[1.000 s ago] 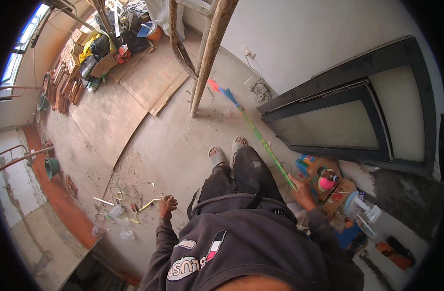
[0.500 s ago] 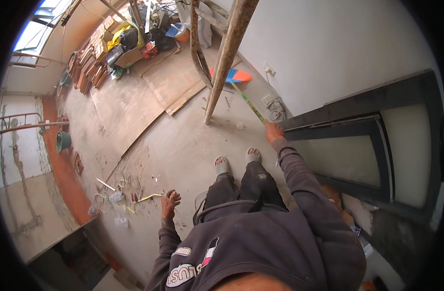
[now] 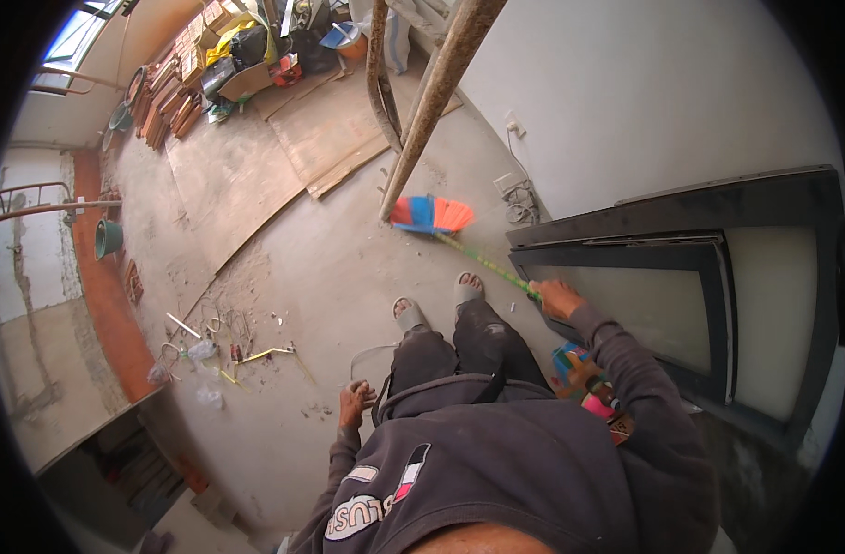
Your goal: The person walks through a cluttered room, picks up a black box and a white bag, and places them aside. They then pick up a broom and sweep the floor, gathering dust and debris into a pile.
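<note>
My right hand (image 3: 559, 300) is closed round the end of a thin green and yellow broom handle. The broom (image 3: 434, 214) has a blue and orange-red bristle head, slightly blurred, flat on the dusty floor just in front of my feet. Its head lies beside the foot of a rusty metal pole (image 3: 432, 106). Down by my left hip hangs my left hand (image 3: 355, 402), its fingers loosely bent and apart, with nothing visible in them. A thin grey cord loop (image 3: 367, 349) shows just above that hand, next to my leg.
Scraps, plastic and a yellow strip (image 3: 265, 354) litter the floor at left. Cardboard-like sheets (image 3: 242, 166) lie ahead, before stacked bricks (image 3: 169, 106) and bags. Dark-framed glass panels (image 3: 626, 300) lean at the right wall, with coiled cable (image 3: 518, 198) nearby. A green bucket (image 3: 108, 238) stands far left.
The broom head has come nearer, from behind the pole to the floor before my feet. My right hand has moved back and right with the handle. My left hand has drawn closer to my hip.
</note>
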Demonstrator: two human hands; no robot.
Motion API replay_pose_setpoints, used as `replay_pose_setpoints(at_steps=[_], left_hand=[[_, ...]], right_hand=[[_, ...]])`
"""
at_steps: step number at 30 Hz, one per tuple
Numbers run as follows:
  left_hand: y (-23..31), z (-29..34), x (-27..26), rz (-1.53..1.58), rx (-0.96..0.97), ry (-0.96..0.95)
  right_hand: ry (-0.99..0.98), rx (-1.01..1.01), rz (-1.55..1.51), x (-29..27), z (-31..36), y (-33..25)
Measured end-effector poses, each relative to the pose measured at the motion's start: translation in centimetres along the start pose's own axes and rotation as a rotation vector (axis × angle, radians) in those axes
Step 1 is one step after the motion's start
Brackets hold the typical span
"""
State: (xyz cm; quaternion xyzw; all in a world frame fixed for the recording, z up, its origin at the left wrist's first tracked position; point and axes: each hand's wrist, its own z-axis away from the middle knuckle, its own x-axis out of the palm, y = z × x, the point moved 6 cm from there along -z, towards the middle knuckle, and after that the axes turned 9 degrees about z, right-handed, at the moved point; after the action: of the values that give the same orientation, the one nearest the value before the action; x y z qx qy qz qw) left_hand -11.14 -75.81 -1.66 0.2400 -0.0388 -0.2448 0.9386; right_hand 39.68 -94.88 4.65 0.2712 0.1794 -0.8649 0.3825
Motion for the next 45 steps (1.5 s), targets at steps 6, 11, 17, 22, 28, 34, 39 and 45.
replay_pose_setpoints(at_steps=[6,11,17,22,28,34,39,45], left_hand=[[6.2,-2.4,-1.3,0.017,0.172,-0.021],[7.8,-1.9,-4.8,0.014,0.167,0.042],[3.4,-1.5,-9.1,0.032,0.064,0.095],[-0.4,-1.3,-10.5,0.035,-0.018,0.121],[0.3,-0.8,-10.5,0.114,0.037,0.111],[3.4,0.2,-10.9,0.097,0.096,0.161],[1.8,1.6,-12.4,0.121,0.083,0.208],[-3.0,0.1,-10.9,0.108,-0.076,0.168]], right_hand=[[-0.02,-0.067,-0.246,3.6,6.8,-1.7],[-0.001,-0.037,-0.413,1.5,14.3,-3.2],[0.136,0.032,-0.446,2.2,20.3,-2.9],[0.252,0.173,-0.341,0.0,19.1,-3.7],[0.414,0.153,-0.25,-1.4,7.4,-1.9],[0.327,0.263,-0.031,-3.1,-7.0,-5.5],[0.177,0.189,0.054,-0.7,-7.7,-7.1],[-0.003,0.047,-0.011,-3.4,3.3,-8.5]])
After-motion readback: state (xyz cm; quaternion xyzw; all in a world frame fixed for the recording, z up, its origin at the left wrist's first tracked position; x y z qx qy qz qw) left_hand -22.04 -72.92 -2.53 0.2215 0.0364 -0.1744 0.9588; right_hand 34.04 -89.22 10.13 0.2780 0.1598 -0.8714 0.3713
